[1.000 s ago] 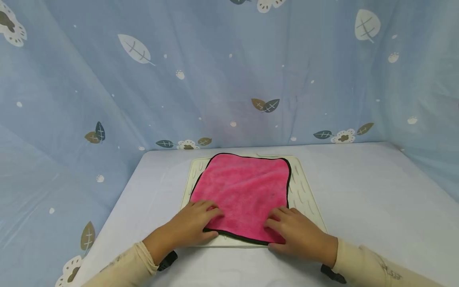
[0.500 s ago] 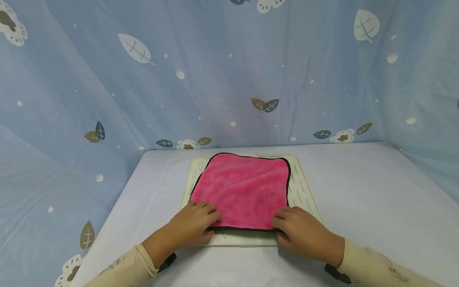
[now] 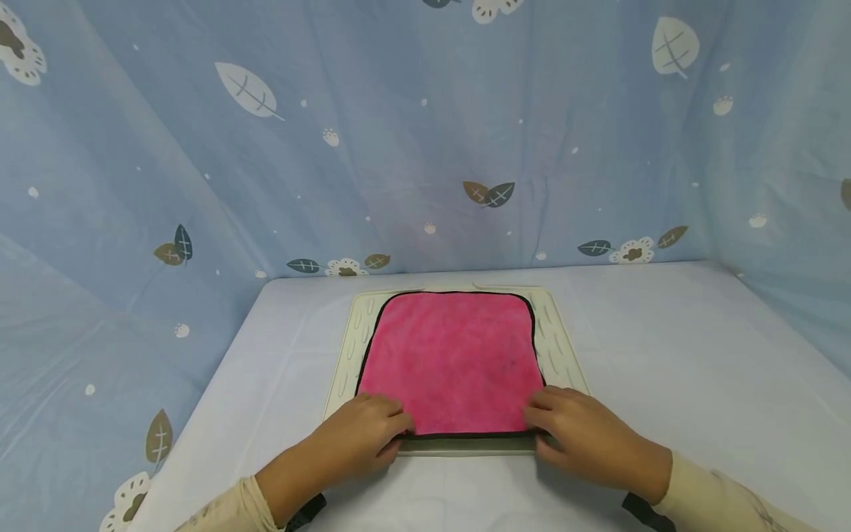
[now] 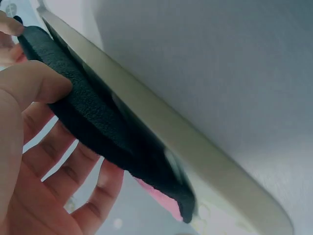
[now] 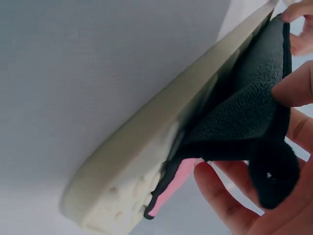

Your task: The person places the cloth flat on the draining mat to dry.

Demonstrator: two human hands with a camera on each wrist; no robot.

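Observation:
A pink towel (image 3: 452,355) with black edging lies over a cream ridged board (image 3: 557,343) in the head view. My left hand (image 3: 362,436) pinches its near edge by the left corner, thumb below and fingers on top. By the near right corner, my right hand (image 3: 577,432) grips the same edge. Both wrist views show the near edge raised off the board, baring the towel's dark underside (image 4: 83,107). A dark corner flap (image 5: 274,171) hangs beside my right fingers. The pink upper face looks smooth and taut between the hands.
The board's pale rim (image 5: 142,117) stands a little above the white tabletop (image 3: 665,355). Behind and to the sides hangs a blue curtain (image 3: 372,148) printed with leaves and flowers. Dark straps (image 3: 307,510) circle the wrists.
My right hand has moved right and gripped the near edge, which was slack and slanted before. The towel's far edge has straightened, and the creases across it have smoothed out.

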